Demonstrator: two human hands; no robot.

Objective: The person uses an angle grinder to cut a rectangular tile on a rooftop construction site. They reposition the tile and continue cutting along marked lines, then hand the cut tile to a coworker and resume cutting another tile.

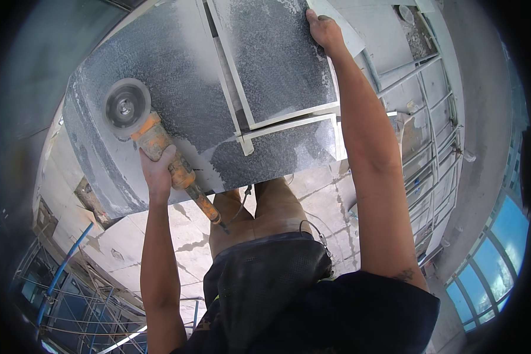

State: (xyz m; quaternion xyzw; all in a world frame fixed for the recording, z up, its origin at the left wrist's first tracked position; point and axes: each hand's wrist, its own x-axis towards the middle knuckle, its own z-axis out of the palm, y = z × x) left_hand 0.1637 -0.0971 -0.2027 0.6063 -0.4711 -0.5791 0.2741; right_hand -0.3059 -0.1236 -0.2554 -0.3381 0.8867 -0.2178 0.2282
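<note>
My left hand (157, 174) is closed round the body of a dusty orange angle grinder (180, 168). Its round cutting disc (125, 108) is over the left part of a dark grey, dust-covered slab (171, 65). At the far right, my right hand (326, 34) grips the outer edge of a separate rectangular slab piece (280, 59), thumb on top and the other fingers partly hidden. A gap with pale edges runs between this piece and the main slab. Nearer to me, a second cut gap sets off a front strip (289, 144) of the same material.
A cord (242, 203) hangs by my legs at the slab's front edge. Metal frames of thin bars (428, 141) lie on the right. Blue and grey poles (65, 265) stand at the lower left. Pale, stained floor tiles (321, 197) show beneath.
</note>
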